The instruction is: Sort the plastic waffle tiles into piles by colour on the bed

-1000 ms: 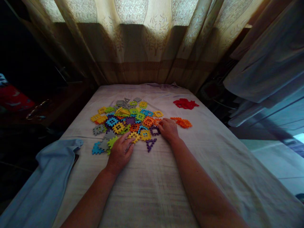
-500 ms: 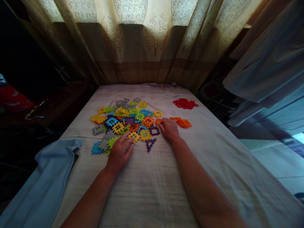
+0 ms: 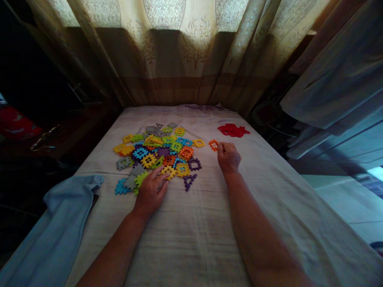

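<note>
My right hand (image 3: 229, 157) is closed on an orange window-shaped building tile (image 3: 213, 145), which sticks out to the left of the fingers. The hand hides the orange tiles that lay at that spot. With fingers spread, my left hand (image 3: 152, 192) rests at the near edge of a mixed heap of toothed plastic tiles, touching a yellow window tile (image 3: 168, 172). A lime green tile (image 3: 141, 179) is beside it. Right of the heap lie a dark purple square frame (image 3: 194, 160) and a purple triangle tile (image 3: 189, 182).
A pile of red tiles (image 3: 233, 130) lies at the far right of the sheet-covered table (image 3: 185, 239). Light blue cloth (image 3: 67, 215) hangs over the left edge, partly covering a dark flat object (image 3: 95, 199). A curtain (image 3: 179, 59) hangs behind the table.
My right hand has moved right and slightly away from me, carrying the orange tile from beside the heap. My left hand stays in place.
</note>
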The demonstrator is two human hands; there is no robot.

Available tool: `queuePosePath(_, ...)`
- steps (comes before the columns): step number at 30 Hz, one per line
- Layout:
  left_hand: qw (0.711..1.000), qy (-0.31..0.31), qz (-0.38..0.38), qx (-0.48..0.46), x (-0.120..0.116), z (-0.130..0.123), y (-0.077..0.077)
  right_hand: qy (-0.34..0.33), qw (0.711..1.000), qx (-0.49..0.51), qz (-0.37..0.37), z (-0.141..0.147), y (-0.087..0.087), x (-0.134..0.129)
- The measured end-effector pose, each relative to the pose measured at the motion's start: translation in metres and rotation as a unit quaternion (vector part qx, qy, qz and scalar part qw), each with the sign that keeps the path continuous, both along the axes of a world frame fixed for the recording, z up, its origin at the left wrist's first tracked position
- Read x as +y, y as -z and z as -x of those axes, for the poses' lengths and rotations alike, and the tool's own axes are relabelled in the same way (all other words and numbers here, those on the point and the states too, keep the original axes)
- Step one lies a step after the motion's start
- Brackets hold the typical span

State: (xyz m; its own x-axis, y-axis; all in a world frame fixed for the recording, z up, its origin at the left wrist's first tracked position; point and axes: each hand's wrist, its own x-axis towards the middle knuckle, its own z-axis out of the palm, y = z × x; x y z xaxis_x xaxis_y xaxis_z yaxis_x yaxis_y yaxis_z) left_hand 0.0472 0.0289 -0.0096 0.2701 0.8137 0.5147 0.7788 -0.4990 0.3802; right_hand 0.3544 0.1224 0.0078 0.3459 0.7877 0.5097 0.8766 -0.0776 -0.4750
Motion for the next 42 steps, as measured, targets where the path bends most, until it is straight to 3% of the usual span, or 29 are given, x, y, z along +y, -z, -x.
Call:
queuePosePath(10, 1.000, 0.003, 0.000, -0.004, 0.000, 0.000, 0.001, 0.142, 0.988, 0.053, -0.024, -0.058, 0.003, -0.005)
queuePosePath(22, 1.000, 0.005, -0.007, 0.000, -0.001, 0.000, 0.000, 0.208, 0.969, 0.118, 0.060, -0.065, 0.013, -0.009)
queuePosePath(37, 1.000, 0.000, 0.000, 0.005, 0.000, 0.000, -0.001, 0.187, 0.979, 0.087, 0.015, -0.066, 0.019, -0.003)
queuePosePath(42, 1.000, 0.005, -0.006, 0.007, -0.001, 0.000, -0.001, 0.141, 0.989, 0.052, -0.015, -0.055, 0.016, 0.001)
